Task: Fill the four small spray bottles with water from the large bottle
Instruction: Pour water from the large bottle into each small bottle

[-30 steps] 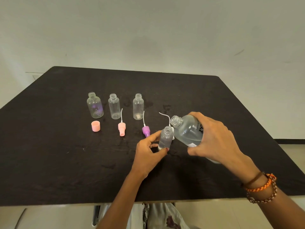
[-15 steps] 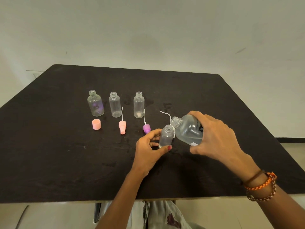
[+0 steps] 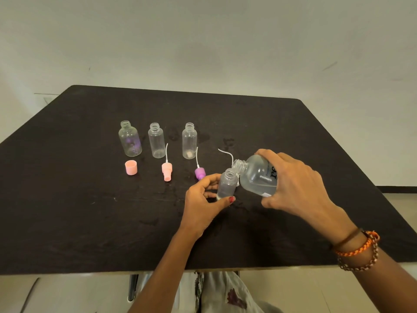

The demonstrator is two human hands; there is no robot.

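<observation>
Right now my left hand (image 3: 204, 197) pinches the small bottle (image 3: 226, 185) upright on the table (image 3: 67, 211) w/ my right hand (image 3: 297, 184) gripping the big bottle (image 3: 257, 175) tilted, mouths nearly touching, so over-tipping or a narrow-neck miss prob spills water.

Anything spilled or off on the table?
Yes: shiny wet patches on the table around the small bottle that the left hand holds, and behind it. Looks like spilled water.
</observation>
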